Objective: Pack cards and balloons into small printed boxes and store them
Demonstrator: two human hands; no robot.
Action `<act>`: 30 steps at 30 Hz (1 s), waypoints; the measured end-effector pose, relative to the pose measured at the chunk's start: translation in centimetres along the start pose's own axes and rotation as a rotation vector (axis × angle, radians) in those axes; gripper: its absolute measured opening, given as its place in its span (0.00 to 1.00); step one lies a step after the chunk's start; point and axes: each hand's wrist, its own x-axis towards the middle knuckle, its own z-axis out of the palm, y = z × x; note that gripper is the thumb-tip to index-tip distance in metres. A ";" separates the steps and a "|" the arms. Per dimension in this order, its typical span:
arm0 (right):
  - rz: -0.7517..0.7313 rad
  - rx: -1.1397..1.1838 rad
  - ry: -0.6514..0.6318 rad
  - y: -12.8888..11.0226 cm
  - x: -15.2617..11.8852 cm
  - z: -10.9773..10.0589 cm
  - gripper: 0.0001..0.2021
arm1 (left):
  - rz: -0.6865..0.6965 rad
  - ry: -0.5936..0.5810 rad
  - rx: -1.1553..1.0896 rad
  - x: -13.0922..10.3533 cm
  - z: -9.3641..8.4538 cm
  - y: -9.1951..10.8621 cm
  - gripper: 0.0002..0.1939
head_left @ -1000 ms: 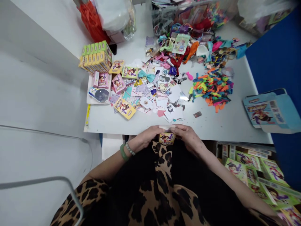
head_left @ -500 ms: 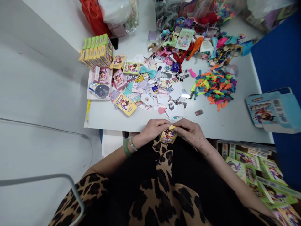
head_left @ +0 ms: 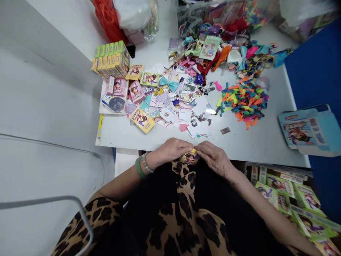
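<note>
A: White worktop [head_left: 274, 142] beside a pale wall [head_left: 48, 99]. What is held?

B: A small yellow printed cardboard box [head_left: 189, 158], at the worktop's near edge, directly between the left hand [head_left: 172, 151] and right hand [head_left: 214, 156]. Neither is clearly nearer; its long axis cannot be told.

A: The hands' state?

B: Both narrowed on the box, fingertips nearly meeting along its upper edge.

A: Beyond?

B: Scattered flat paper cards [head_left: 200, 106], limp multicoloured pieces [head_left: 243, 101] rightward, then a blue upright panel [head_left: 322, 64].

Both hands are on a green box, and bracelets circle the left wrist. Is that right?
Not quite: the head view shows the box is yellow. The left hand and right hand are on it, and bracelets circle the left wrist.
</note>
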 end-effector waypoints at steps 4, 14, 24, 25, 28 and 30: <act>-0.024 -0.062 0.030 0.5 -0.5 0.6 0.18 | 0.069 0.027 0.071 -0.8 0.1 -0.7 0.17; 0.022 -0.031 0.049 0.2 1.7 1.7 0.12 | 0.015 0.091 0.246 0.7 -2.0 -2.9 0.22; 0.264 0.061 0.581 -0.1 -3.9 -3.4 0.09 | -0.159 0.204 -0.200 4.5 -0.1 1.7 0.36; 0.353 -0.021 0.649 -0.1 -6.3 -5.2 0.09 | -0.139 0.223 -0.204 4.9 -0.2 2.0 0.35; 0.757 -0.351 0.575 0.3 -15.0 -9.5 0.04 | -0.173 0.214 -0.132 5.7 -0.9 1.9 0.30; 1.071 -0.506 0.549 0.4 -19.9 -10.4 0.09 | -0.211 0.186 -0.104 5.8 -1.3 1.3 0.29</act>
